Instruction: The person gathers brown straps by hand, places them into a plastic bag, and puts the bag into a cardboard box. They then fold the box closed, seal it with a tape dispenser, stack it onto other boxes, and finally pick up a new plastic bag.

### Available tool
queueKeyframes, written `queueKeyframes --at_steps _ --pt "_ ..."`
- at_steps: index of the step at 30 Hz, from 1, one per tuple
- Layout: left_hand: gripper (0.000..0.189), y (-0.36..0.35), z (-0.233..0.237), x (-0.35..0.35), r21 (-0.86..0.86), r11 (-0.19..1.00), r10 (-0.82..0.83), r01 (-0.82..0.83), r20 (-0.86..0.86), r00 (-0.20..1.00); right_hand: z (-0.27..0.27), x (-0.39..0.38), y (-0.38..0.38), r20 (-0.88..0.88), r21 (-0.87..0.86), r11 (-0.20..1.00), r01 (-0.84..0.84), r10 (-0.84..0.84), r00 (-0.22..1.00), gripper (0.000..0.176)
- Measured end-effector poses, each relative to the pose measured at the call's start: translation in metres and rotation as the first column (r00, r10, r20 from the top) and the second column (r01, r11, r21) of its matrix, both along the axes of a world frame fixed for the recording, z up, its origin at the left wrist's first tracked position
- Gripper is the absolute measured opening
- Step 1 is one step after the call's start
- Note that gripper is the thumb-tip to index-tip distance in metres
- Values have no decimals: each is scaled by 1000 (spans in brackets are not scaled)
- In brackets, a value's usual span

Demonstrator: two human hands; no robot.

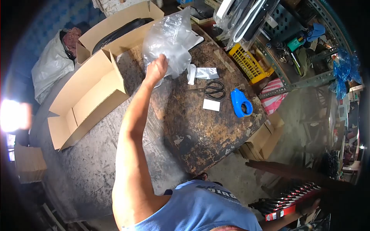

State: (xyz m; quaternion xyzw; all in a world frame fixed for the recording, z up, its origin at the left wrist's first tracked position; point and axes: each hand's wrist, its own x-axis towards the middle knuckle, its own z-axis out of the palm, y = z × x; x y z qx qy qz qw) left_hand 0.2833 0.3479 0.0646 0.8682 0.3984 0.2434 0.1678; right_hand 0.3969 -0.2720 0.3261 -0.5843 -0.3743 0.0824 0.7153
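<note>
My left hand (157, 69) is closed on a clear plastic bag (169, 36) at the back of the worktable. The bag is puffed up and crumpled, and it overlaps an open cardboard box (135, 17) behind it. At the lower right, my right hand (309, 208) reaches into shadow beside a red box (281, 213). Rows of slim black, white and red pieces (293, 194) show at that box. The right fingers are mostly dark, and I cannot tell whether they grip anything.
On the worn wooden table (200, 134) lie black-handled scissors (214, 90), a white card (211, 105), a silvery packet (206, 73) and a blue tape dispenser (241, 103). A long open carton (86, 102) stands left. A yellow crate (248, 63) and metal shelving (312, 84) stand right.
</note>
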Motion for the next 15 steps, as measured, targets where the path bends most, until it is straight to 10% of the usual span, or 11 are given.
queueKeyframes --at_steps 2,4,6,7,8,15 --pt "20 -7 51 -7 129 991 -88 24 518 851 -9 -18 42 -29 -5 997 -71 71 997 60" --pt "24 -43 130 -36 18 990 100 -140 606 789 -11 6 40 -52 3 989 -151 151 987 61" --pt "27 -49 131 -60 494 779 -20 -387 637 771 -18 -5 45 -69 15 972 -235 235 970 61" --pt "29 -29 80 -74 443 869 25 -222 408 913 -21 -14 47 -75 22 961 -275 276 958 62" --pt "34 -38 55 -74 -13 969 248 -248 134 959 -19 41 25 -81 32 950 -312 313 946 62" --pt "19 -178 165 -78 -262 951 78 163 715 695 -40 46 33 -119 66 867 -493 498 859 64"
